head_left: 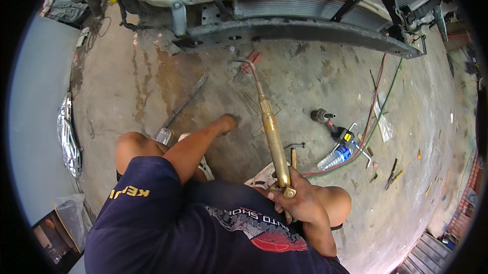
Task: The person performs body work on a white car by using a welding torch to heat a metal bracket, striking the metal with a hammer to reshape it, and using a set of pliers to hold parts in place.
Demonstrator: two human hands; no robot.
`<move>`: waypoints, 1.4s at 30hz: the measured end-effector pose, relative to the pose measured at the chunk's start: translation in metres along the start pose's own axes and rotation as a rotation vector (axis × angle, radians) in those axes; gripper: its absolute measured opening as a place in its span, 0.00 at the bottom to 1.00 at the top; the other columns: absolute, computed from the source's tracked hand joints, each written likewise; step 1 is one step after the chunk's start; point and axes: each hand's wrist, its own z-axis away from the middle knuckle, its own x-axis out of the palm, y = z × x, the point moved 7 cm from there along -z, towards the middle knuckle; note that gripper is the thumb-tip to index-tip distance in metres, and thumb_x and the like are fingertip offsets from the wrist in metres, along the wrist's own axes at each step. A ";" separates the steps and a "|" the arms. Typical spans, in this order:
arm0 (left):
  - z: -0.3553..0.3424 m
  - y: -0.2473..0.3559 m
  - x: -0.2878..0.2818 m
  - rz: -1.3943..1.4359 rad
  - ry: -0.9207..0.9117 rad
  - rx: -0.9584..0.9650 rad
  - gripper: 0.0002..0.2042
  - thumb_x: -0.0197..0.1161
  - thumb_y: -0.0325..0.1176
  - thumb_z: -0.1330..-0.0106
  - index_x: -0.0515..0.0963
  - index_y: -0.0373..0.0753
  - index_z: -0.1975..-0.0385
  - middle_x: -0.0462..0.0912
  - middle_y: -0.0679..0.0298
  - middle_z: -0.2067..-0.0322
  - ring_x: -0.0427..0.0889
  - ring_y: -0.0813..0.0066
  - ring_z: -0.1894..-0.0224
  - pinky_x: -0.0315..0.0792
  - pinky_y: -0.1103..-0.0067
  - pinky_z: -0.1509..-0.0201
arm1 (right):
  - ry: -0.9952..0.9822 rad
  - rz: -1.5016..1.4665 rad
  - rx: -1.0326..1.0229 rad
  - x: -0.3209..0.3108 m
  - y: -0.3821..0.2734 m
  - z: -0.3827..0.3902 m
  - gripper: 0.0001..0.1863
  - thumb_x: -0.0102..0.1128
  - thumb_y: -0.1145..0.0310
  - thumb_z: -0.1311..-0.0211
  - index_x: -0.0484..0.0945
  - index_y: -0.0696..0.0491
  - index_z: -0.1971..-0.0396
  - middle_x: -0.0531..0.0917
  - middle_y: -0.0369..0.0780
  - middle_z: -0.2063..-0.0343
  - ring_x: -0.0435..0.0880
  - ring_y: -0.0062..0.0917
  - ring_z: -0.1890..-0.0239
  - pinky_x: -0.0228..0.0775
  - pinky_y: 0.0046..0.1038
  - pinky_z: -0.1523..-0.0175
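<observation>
Brass torch sits in my right hand, whose fingers are wrapped tight around its valve end near my right knee. From there the long brass body runs up and away over the concrete floor, narrowing to a thin curved tip that points toward the dark bumper beam of the stripped car front above.

My left hand is stretched forward with the arm straight, resting on the floor; the fingers look curled under, but I cannot tell whether they grip anything.

Red and green hoses trail off to the right across the floor. Near them lie a clear plastic bottle, a dark power tool and pliers. Red-handled cutters lie just below the beam, near the torch tip.
</observation>
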 end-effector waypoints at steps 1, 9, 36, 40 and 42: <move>0.006 0.009 0.003 0.197 -0.018 -0.033 0.27 0.48 0.57 0.14 0.82 0.36 0.49 0.86 0.60 0.64 0.83 0.61 0.65 0.78 0.63 0.60 | 0.036 -0.041 0.011 -0.005 0.011 -0.007 0.24 0.76 0.70 0.30 0.71 0.59 0.43 0.86 0.37 0.70 0.84 0.19 0.77 0.74 0.26 0.80; 0.013 0.116 -0.053 1.327 -0.061 -0.149 0.25 0.53 0.62 0.18 0.72 0.45 0.68 0.70 0.71 0.77 0.62 0.80 0.84 0.54 0.79 0.82 | 0.108 -0.258 0.102 -0.014 0.040 -0.062 0.17 0.71 0.73 0.27 0.73 0.60 0.48 0.88 0.43 0.67 0.83 0.23 0.78 0.78 0.27 0.74; -0.040 0.072 0.057 -1.109 0.345 0.668 0.26 0.54 0.34 0.22 0.70 0.48 0.24 0.68 0.55 0.25 0.62 0.51 0.19 0.66 0.48 0.23 | 0.540 -0.555 -0.317 -0.047 0.022 -0.048 0.13 0.65 0.78 0.28 0.73 0.51 0.50 0.88 0.48 0.51 0.83 0.21 0.75 0.78 0.22 0.73; -0.056 0.076 0.052 -1.288 0.148 0.567 0.23 0.55 0.35 0.21 0.74 0.49 0.28 0.68 0.56 0.25 0.61 0.51 0.19 0.64 0.46 0.23 | 0.587 -0.614 -0.298 -0.060 0.035 -0.042 0.10 0.65 0.74 0.25 0.70 0.48 0.58 0.89 0.51 0.55 0.81 0.22 0.79 0.77 0.23 0.78; -0.056 0.070 0.052 -1.309 0.090 0.587 0.21 0.56 0.35 0.21 0.75 0.48 0.30 0.70 0.56 0.26 0.62 0.51 0.20 0.64 0.47 0.22 | 0.589 -0.616 -0.279 -0.065 0.039 -0.043 0.09 0.63 0.71 0.23 0.70 0.47 0.58 0.88 0.52 0.57 0.81 0.22 0.79 0.76 0.23 0.79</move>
